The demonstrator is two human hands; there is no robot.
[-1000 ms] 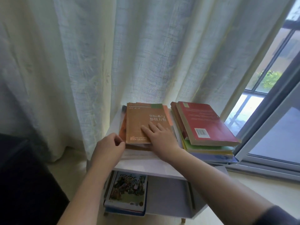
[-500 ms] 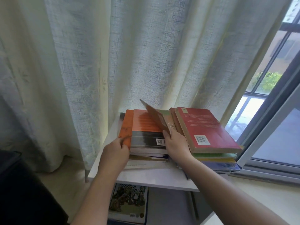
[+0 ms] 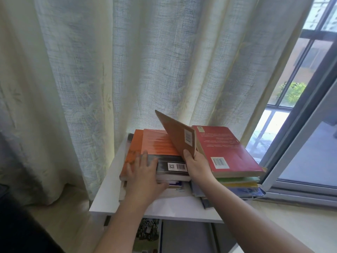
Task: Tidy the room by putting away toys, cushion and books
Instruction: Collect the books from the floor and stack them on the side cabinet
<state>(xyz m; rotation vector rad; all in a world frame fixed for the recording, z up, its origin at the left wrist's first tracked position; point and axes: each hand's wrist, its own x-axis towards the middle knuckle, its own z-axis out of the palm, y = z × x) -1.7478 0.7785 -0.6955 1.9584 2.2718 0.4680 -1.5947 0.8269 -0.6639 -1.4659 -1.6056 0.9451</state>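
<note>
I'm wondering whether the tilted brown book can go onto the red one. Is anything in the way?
Nothing visible. The brown book, gripped by the right hand, stands tilted beside the red book, whose cover is bare; the left hand rests on the left stack.

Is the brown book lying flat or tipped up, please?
The brown book is tipped up: the right hand grips its lower edge, far corner raised high.

One brown book point(image 3: 177, 136), one orange-and-grey book point(image 3: 157, 146), one red book point(image 3: 225, 148), white shelf point(image 3: 109, 195), cream leaf-patterned curtain point(image 3: 127, 61)
</note>
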